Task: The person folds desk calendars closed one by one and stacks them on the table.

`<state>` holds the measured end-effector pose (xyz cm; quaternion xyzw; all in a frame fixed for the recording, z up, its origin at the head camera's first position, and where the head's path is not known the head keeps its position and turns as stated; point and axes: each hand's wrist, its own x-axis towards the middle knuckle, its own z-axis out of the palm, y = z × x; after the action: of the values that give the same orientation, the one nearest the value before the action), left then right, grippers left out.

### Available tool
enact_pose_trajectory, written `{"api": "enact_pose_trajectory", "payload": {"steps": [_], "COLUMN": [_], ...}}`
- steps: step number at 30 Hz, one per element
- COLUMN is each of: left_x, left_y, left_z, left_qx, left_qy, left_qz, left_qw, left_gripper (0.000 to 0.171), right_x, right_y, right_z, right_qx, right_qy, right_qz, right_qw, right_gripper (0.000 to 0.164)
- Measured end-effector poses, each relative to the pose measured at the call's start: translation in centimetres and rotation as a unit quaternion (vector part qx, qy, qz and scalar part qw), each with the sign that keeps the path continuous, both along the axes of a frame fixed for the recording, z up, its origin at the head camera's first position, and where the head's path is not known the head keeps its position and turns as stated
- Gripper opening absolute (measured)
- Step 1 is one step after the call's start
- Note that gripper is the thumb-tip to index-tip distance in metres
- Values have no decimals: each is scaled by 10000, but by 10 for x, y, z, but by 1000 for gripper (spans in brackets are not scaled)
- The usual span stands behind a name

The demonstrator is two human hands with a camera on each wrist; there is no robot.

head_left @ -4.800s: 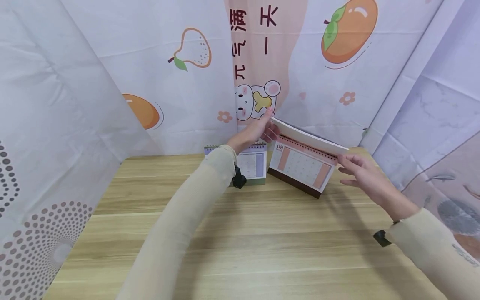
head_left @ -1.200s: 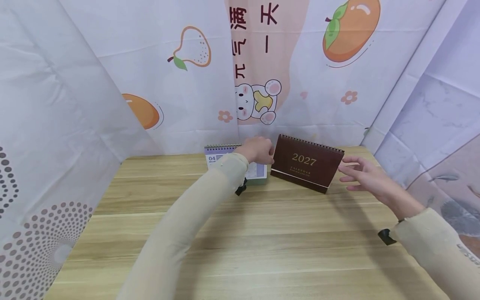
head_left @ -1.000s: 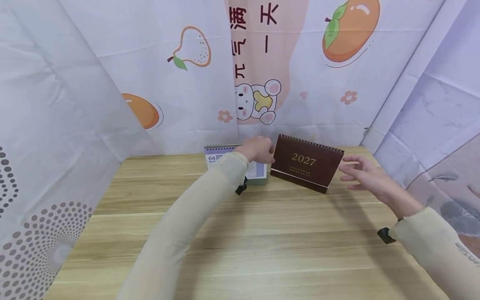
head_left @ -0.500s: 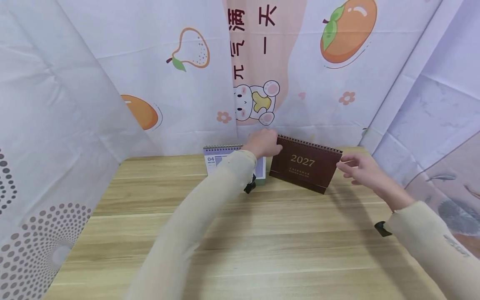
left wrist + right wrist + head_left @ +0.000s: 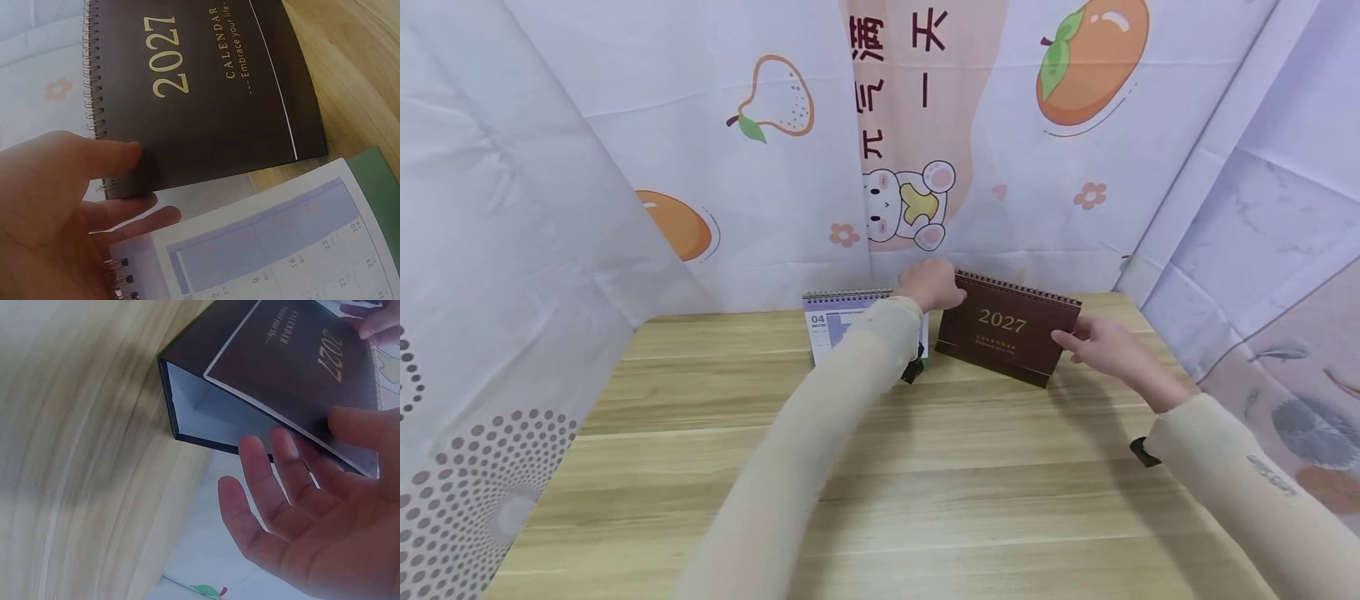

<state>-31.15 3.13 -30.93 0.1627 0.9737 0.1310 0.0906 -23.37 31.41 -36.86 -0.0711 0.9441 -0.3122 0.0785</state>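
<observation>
A dark brown spiral desk calendar (image 5: 1000, 342) stands tented on the table, its cover reading 2027 in gold. My left hand (image 5: 928, 285) holds its upper left corner, the thumb on the cover and the other fingers behind, as the left wrist view shows. At the opposite side my right hand (image 5: 1108, 348) pinches the edge. In the right wrist view its thumb lies on the cover (image 5: 294, 381), with the fingers at the open end of the stand. Left of it stands a purple-and-white desk calendar (image 5: 827, 329) on a green base (image 5: 378, 187), partly hidden by my left arm.
The wooden table (image 5: 700, 467) stretches in front of both calendars. A printed curtain (image 5: 760, 208) hangs right behind them, and more cloth (image 5: 1247, 217) closes off the right side. Both forearms reach across the table from the front.
Earlier the cover was raised, showing an 08 page; now the brown cover lies down over the front. My left hand rose to the upper corner, and my right thumb came onto the cover.
</observation>
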Motion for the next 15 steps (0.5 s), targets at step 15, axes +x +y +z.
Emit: {"api": "enact_pose_trajectory", "payload": {"steps": [15], "left_x": [1], "left_y": [5], "left_z": [-8], "left_qx": [-586], "left_qy": [196], "left_qz": [49], "left_qw": [9981], "left_gripper": [24], "right_x": [-2], "right_y": [-9], "right_z": [-20], "right_qx": [133], "right_qy": [-231], "right_qz": [283], "right_qw": [9992], "right_gripper": [42]}}
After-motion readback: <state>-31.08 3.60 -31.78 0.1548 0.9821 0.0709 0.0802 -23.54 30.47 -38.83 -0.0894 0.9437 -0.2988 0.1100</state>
